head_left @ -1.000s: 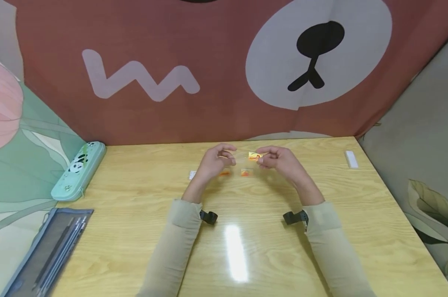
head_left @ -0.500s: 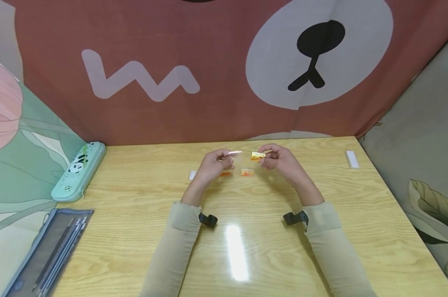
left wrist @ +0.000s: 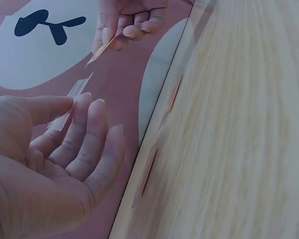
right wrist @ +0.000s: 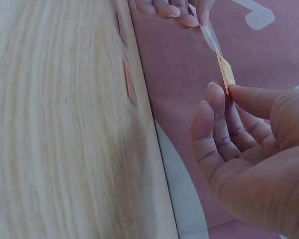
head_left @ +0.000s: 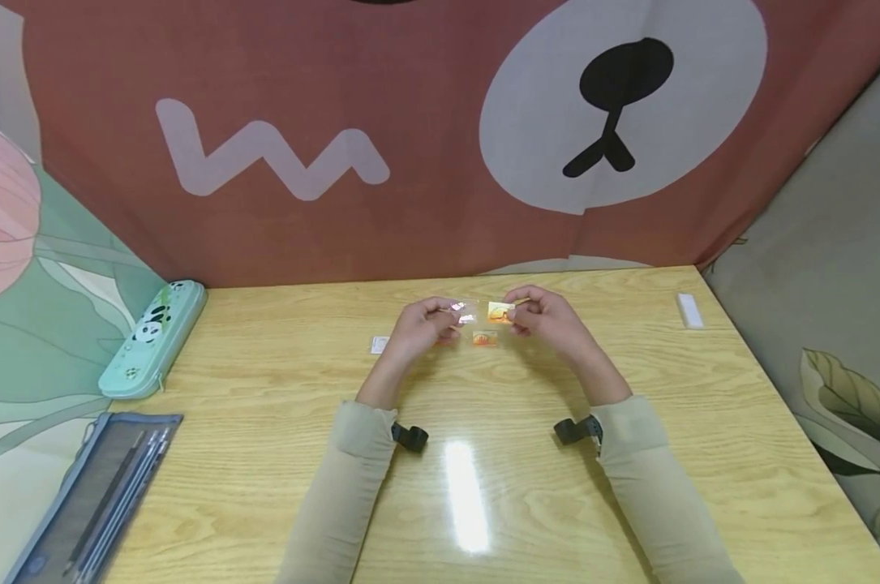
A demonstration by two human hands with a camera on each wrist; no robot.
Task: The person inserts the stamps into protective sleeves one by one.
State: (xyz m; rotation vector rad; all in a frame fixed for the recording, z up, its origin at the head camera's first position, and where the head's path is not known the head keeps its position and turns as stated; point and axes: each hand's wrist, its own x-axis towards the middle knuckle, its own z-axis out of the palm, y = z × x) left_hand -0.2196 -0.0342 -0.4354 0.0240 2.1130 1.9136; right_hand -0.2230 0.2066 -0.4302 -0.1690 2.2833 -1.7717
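My left hand (head_left: 416, 328) pinches a small clear plastic sleeve (head_left: 469, 311) between thumb and fingertips, above the far part of the table. Facing it, my right hand (head_left: 552, 323) pinches a small yellow and orange card (head_left: 499, 312) by its right end. In the right wrist view, the card (right wrist: 225, 72) lines up with the end of the sleeve (right wrist: 210, 36), its edge right at the opening. From the left wrist view, a narrow gap shows between sleeve (left wrist: 61, 121) and card (left wrist: 100, 51). Below the hands, an orange card (head_left: 485, 339) lies on the table in a clear sleeve.
Another orange card (head_left: 447, 341) lies partly hidden behind the left fingers, with a small white piece (head_left: 379, 345) left of it. A white block (head_left: 690, 311) sits at the back right. At left are a mint panda case (head_left: 155, 337) and a mesh pouch (head_left: 100, 495) of pencils.
The clear sleeve has come up into view in the left fingers and turned flatter to the head camera. The card in the right hand has tilted, and its printed face shows more.
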